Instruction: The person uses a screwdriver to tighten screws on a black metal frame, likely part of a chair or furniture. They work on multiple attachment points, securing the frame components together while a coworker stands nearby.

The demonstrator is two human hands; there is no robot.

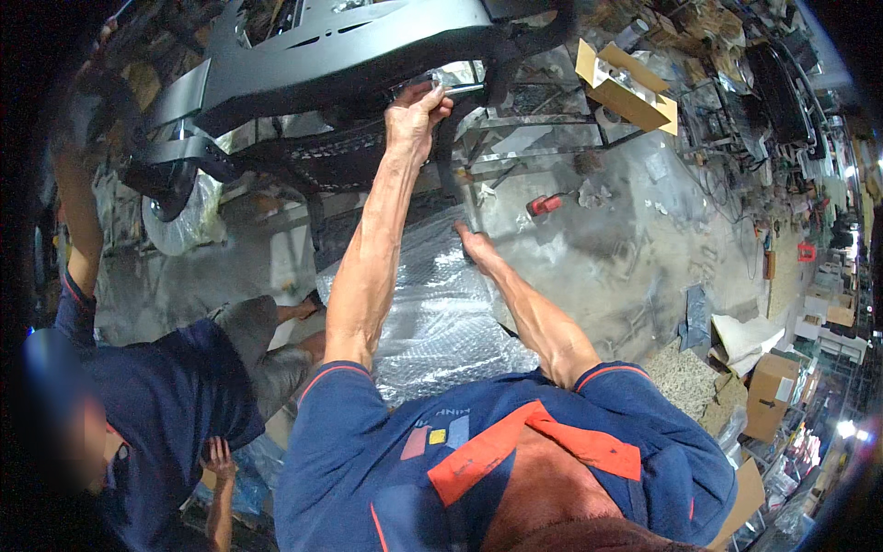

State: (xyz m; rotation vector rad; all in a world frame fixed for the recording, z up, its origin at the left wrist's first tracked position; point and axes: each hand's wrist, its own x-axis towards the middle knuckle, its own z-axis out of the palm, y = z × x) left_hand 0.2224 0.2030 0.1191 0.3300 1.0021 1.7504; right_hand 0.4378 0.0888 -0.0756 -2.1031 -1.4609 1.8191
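Overhead, black frame edge gripped by closed left hand; right hand pressed flat on bubble wrap below.

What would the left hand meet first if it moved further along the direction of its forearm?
The left hand already grips a thin metal bar at the edge of the dark metal frame. Going straight on, it would most likely press into that frame just above the bar, though depth is hard to judge here.

Left hand grips metal rod under black frame; right hand on bubble wrap
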